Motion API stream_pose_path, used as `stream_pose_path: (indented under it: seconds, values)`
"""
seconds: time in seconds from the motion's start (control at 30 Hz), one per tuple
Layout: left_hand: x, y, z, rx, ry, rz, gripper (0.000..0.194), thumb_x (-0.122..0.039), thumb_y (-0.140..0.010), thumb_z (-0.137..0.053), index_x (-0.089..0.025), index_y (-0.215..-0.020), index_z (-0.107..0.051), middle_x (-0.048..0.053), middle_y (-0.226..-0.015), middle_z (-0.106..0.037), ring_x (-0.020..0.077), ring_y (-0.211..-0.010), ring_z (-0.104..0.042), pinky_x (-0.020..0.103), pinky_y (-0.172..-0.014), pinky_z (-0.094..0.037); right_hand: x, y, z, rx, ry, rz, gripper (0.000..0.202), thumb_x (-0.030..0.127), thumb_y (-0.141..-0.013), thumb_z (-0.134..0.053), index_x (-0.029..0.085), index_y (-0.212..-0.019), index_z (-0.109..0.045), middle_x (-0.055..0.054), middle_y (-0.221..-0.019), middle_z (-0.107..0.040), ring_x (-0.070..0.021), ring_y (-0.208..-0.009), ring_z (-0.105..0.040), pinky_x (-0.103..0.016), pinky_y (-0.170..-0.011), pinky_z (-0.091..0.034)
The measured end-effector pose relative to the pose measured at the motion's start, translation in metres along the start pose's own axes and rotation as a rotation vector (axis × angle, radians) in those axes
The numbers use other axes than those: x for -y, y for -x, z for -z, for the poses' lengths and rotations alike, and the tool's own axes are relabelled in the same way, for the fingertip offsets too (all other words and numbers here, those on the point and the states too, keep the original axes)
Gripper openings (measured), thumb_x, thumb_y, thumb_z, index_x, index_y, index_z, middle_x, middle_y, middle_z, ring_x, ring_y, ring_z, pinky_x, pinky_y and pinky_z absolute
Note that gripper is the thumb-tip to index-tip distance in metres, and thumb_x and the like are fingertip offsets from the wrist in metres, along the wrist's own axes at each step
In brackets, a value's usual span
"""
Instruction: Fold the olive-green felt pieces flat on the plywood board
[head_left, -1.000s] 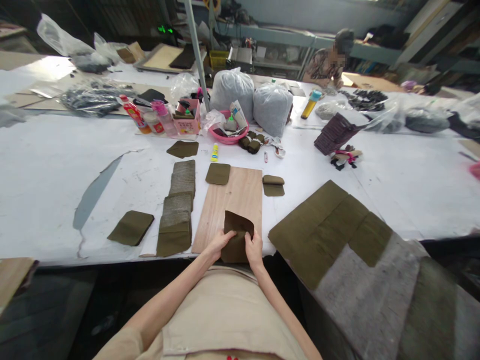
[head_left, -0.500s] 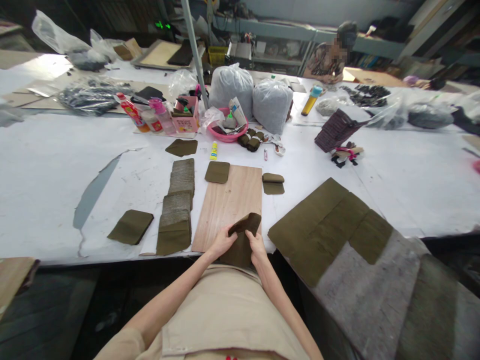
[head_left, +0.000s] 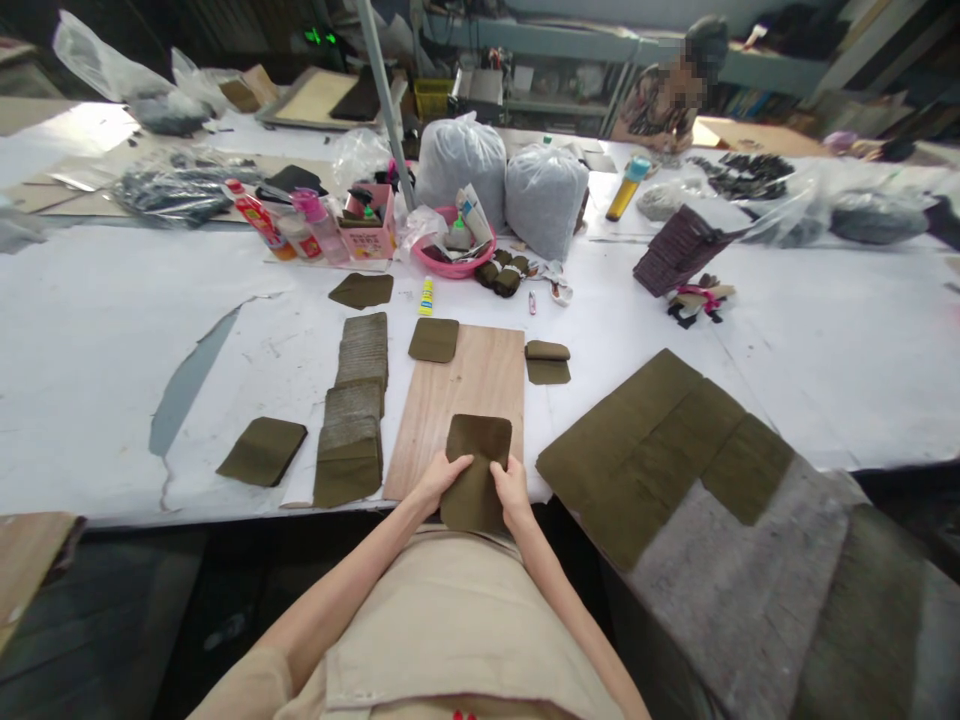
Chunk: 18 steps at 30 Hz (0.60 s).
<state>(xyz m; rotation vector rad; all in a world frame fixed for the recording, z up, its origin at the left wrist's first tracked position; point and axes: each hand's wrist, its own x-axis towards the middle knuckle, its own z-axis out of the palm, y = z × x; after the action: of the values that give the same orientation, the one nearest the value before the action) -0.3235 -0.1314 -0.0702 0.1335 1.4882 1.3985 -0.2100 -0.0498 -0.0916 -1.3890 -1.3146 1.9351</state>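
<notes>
An olive-green fabric piece (head_left: 480,490) with rounded corners is stretched between my two hands, over the near edge of a wooden board (head_left: 480,375). My left hand (head_left: 444,476) grips its left edge, thumb on top. On the opposite edge my right hand (head_left: 511,486) pinches it the same way. The piece lies nearly flat, facing up. Another rounded olive piece (head_left: 433,340) rests on the board's far left corner. Right of the board sits a folded olive piece (head_left: 548,362). To the left runs an overlapping row of olive pieces (head_left: 349,450).
A stack of olive pieces (head_left: 262,452) lies far left, large olive sheets (head_left: 660,450) to the right. Behind stand a pink basket (head_left: 459,268), a pink box (head_left: 371,240), bottles (head_left: 259,218) and full plastic bags (head_left: 546,205). A person (head_left: 660,105) sits across the table.
The fabric piece's far end was curled over toward me and is now unfolded flat. Both hands keep hold of its sides at nearly the same place.
</notes>
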Motion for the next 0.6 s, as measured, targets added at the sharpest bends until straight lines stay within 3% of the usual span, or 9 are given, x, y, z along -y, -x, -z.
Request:
stream_pose_path:
  seconds: [0.13,0.4,0.5,0.6]
  values:
    - [0.007,-0.008,0.001,-0.004,0.113,0.015,0.033,-0.03,-0.068,-0.072,-0.01,-0.093,-0.065,0.01,-0.085,-0.073,0.0186,-0.07,-0.068,0.028,-0.065,-0.054,-0.003,-0.005,0.002,-0.03,0.056,0.039,0.028,0.027,-0.066,-0.061,0.018,-0.093,-0.065,-0.003,-0.082,-0.07,-0.0197,-0.08,-0.063,-0.03,-0.073,-0.05]
    - [0.013,-0.027,0.009,-0.092,0.109,-0.001,0.041,-0.031,-0.068,-0.072,-0.011,-0.101,-0.06,0.012,-0.095,-0.072,0.0224,-0.081,-0.068,0.032,-0.072,-0.055,-0.013,-0.019,-0.01,-0.055,0.195,0.027,0.037,0.022,-0.067,-0.059,0.016,-0.103,-0.057,-0.008,-0.098,-0.069,-0.0206,-0.089,-0.064,-0.031,-0.079,-0.049]
    - [0.01,-0.046,0.022,-0.135,-0.023,-0.084,0.04,-0.031,-0.069,-0.07,-0.013,-0.103,-0.058,0.011,-0.098,-0.07,0.0221,-0.088,-0.066,0.033,-0.079,-0.053,-0.014,-0.034,-0.019,-0.078,0.313,0.068,0.04,0.022,-0.069,-0.058,0.016,-0.108,-0.056,-0.009,-0.101,-0.068,-0.0216,-0.093,-0.063,-0.033,-0.083,-0.048]
    - [0.004,-0.069,0.038,-0.153,-0.285,-0.199,0.036,-0.023,-0.07,-0.067,-0.013,-0.104,-0.058,0.01,-0.101,-0.068,0.0211,-0.094,-0.064,0.032,-0.085,-0.05,-0.016,-0.049,-0.028,-0.105,0.534,0.205,0.046,0.022,-0.074,-0.055,0.015,-0.119,-0.051,-0.012,-0.112,-0.064,-0.023,-0.101,-0.06,-0.036,-0.089,-0.046]
